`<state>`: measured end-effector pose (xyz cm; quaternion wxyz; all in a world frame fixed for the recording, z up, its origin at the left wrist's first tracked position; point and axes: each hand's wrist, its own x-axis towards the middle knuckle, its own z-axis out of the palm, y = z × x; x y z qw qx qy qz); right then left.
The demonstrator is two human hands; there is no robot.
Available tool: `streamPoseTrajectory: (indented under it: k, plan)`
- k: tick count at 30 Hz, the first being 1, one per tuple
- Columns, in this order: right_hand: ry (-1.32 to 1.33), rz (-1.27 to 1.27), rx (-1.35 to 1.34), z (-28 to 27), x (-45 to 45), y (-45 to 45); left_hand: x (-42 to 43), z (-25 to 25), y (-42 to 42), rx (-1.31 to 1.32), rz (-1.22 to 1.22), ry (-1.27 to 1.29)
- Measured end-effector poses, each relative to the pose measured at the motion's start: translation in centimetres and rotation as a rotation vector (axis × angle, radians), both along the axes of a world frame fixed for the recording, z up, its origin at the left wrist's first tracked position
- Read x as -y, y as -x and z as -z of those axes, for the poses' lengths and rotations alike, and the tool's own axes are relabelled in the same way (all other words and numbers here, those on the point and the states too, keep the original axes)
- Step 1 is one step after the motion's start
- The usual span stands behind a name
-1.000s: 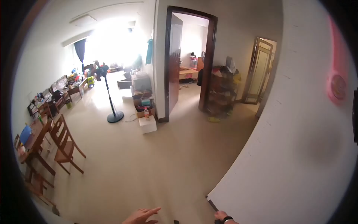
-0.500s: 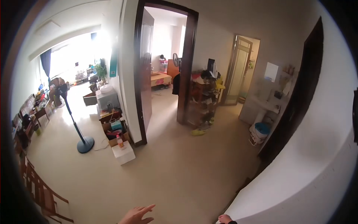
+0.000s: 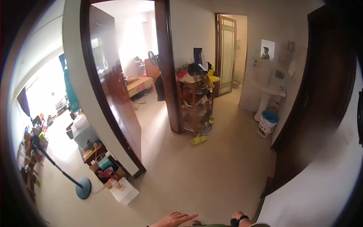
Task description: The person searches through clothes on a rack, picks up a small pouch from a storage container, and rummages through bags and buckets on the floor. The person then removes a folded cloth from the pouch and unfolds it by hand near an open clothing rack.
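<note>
My left hand point(image 3: 174, 219) is low in the frame with fingers stretched out and nothing in it. Bare floor point(image 3: 211, 178) lies in front of it. To its right, at the bottom edge, is my right hand point(image 3: 238, 216), with a black band point(image 3: 242, 218) by the wrist. Its fingers are not clear, and I see nothing held in it. The wall point(image 3: 302, 200) at the right is the surface nearest to this hand.
A bottle stands on a white box point(image 3: 125, 192) at left, near a fan base point(image 3: 83, 188). Ahead are an open door point(image 3: 113, 75), a shoe rack point(image 3: 194, 109), a green slipper point(image 3: 199, 140), a bucket point(image 3: 267, 124) and a sink point(image 3: 272, 90). A dark door point(image 3: 325, 87) is at right.
The view has moved forward, so the doorway, shoe rack and bucket look nearer. The fan and white box have shifted left and down. Both hands show farther right, the left still with fingers spread.
</note>
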<state>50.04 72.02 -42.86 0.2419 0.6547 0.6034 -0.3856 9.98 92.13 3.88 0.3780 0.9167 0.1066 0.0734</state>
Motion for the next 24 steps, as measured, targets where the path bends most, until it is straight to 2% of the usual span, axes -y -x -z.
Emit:
streamPoseTrajectory:
  k: [1,3,5,8,11,13,15,16,17,19,20,21,23,24]
  plan:
    - [0.038,-0.078,0.067,-5.5,-5.3,0.8,-2.5,-0.3,-0.6,0.014,-0.006,0.026]
    - [-0.133,0.981,-0.168,-15.8,-13.9,2.8,-7.7,0.8,-0.9,0.048,-0.007,0.115]
    - [-0.345,0.998,-0.236,-18.9,-21.6,2.6,-13.3,0.6,-1.9,0.001,-0.017,0.201]
    - [-0.946,0.756,-0.115,-14.1,-29.1,0.6,-22.8,3.2,-3.5,0.085,0.038,0.18]
    - [-0.436,1.142,-0.093,-14.3,-34.2,-1.0,-33.2,4.9,-4.3,0.116,0.075,0.205]
    - [-0.391,0.948,0.028,-8.5,-34.0,-2.7,-39.8,4.3,-5.1,0.075,0.118,0.24]
    - [-0.292,0.472,0.221,-9.8,-34.5,-2.4,-47.7,0.8,-7.0,-0.002,0.184,0.245]
    - [-0.236,0.223,0.308,-10.7,-35.0,-2.7,-51.7,-0.7,-7.4,0.064,0.199,0.297]
    - [-0.184,0.309,0.303,-10.8,-35.9,-3.0,-55.5,-2.7,-8.0,0.127,0.208,0.347]
    - [-0.075,0.475,0.279,-9.9,-37.6,-2.8,-60.5,-11.6,-8.5,0.438,0.087,0.49]
    - [0.001,0.493,0.271,-10.6,-39.2,-2.5,-63.0,-12.5,-9.2,0.903,0.118,0.562]
    - [0.034,0.545,0.212,-10.1,-40.7,-2.5,-65.5,-13.4,-10.0,1.347,0.186,0.524]
    - [0.092,0.653,0.108,-7.4,-43.5,-3.3,-69.2,-20.8,-12.2,2.094,0.368,0.532]
    - [-0.005,0.584,0.066,-5.8,-45.4,-3.6,-71.0,-22.5,-13.6,2.009,0.5,0.486]
